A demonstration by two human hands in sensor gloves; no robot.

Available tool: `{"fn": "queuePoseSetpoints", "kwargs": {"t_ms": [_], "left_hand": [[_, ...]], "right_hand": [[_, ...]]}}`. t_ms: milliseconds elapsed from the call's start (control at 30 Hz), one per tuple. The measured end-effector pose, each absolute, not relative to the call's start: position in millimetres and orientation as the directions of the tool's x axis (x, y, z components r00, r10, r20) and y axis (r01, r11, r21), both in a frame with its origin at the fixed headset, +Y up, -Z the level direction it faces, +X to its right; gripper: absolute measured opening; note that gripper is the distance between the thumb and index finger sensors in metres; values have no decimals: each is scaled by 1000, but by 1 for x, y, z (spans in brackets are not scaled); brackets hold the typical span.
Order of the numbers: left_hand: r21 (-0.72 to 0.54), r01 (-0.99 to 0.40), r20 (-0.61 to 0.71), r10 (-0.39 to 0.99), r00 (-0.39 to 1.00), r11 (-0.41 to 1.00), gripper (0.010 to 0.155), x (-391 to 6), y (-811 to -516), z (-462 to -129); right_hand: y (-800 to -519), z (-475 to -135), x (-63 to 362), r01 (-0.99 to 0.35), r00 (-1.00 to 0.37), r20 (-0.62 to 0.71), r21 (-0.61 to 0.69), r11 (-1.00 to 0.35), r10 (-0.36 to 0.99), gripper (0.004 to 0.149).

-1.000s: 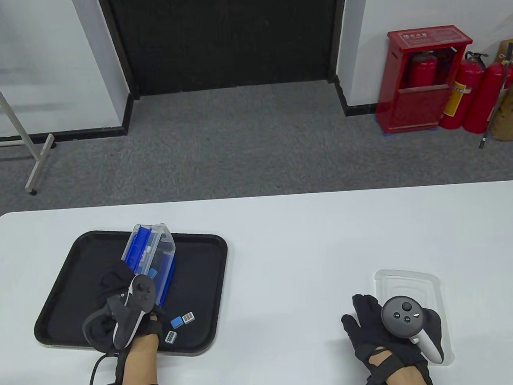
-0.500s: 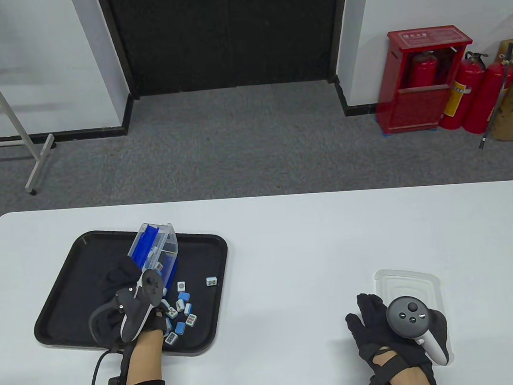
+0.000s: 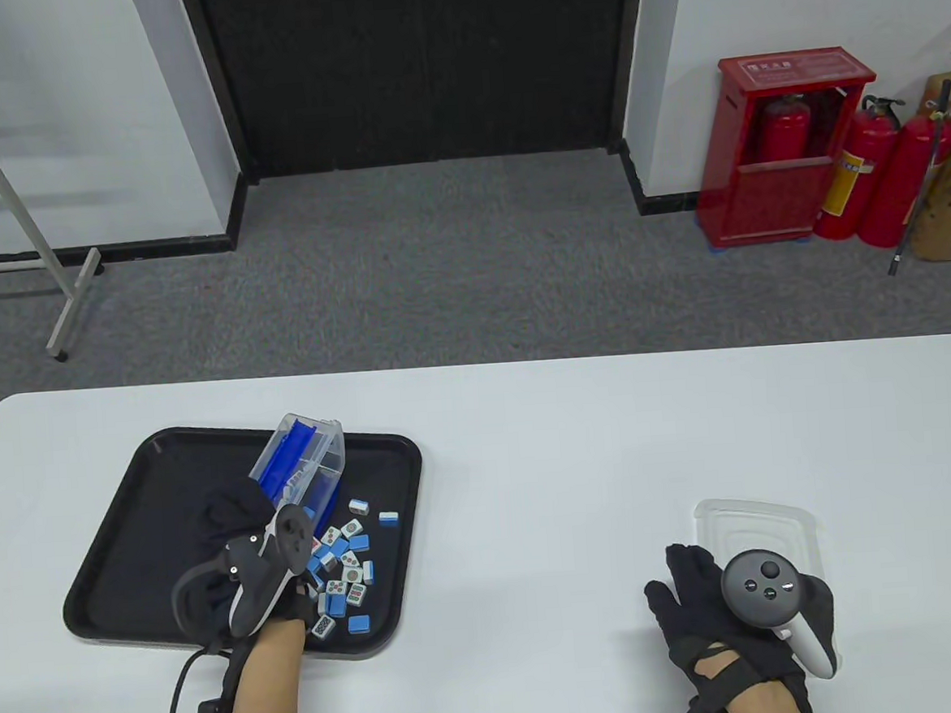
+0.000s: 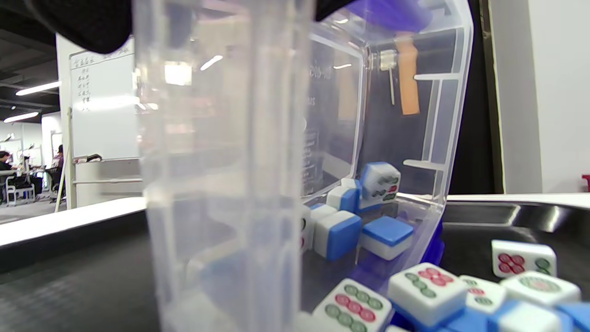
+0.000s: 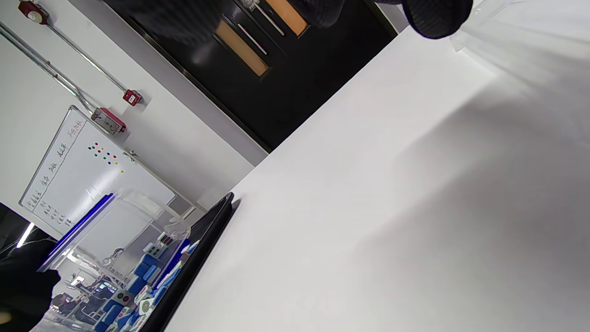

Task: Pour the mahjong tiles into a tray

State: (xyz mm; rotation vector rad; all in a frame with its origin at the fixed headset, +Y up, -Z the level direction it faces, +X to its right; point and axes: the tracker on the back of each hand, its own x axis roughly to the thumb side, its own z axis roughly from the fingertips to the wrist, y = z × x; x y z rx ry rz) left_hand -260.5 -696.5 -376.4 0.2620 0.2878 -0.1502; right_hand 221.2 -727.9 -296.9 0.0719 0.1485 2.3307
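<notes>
My left hand [image 3: 228,545] grips a clear plastic box with blue trim [image 3: 300,466], tilted with its open mouth down over the black tray [image 3: 129,519]. Several blue-and-white mahjong tiles [image 3: 340,569] lie spilled on the tray's right part. In the left wrist view the box [image 4: 258,152] fills the frame, a few tiles [image 4: 364,216] still inside at its mouth and others [image 4: 428,290] on the tray. My right hand [image 3: 704,601] lies flat on the table, its far side on the clear lid [image 3: 768,523], holding nothing.
The tray sits at the white table's [image 3: 571,447] left front. In the right wrist view the tray edge [image 5: 203,244] and box [image 5: 115,221] show at the lower left. Red fire extinguishers [image 3: 878,174] stand on the floor far behind.
My left hand has tipped the box further. Many more tiles have fallen out onto the tray's right part, where only three lay a second ago. My right hand has barely moved.
</notes>
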Motion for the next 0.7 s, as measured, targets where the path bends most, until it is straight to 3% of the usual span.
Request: {"fn": "queuePoseSetpoints", "kwargs": {"t_ms": [367,533,700], "left_hand": [[258,320,-229,-264,937,912,65,-230,-707,-366],[377,316,-201,-256,945,871,63,-244,-709,-359],[451,310,-258,-211,943,837,64,-270,-695,-348]], "right_hand": [[-733,-299,219,-705,-700,3,154,-692,714,74],[-733,-296,217,-711,-693,8,158,-685,721,74],[-734,-297,216,-714,-690,6,162,-681,724,74]]}}
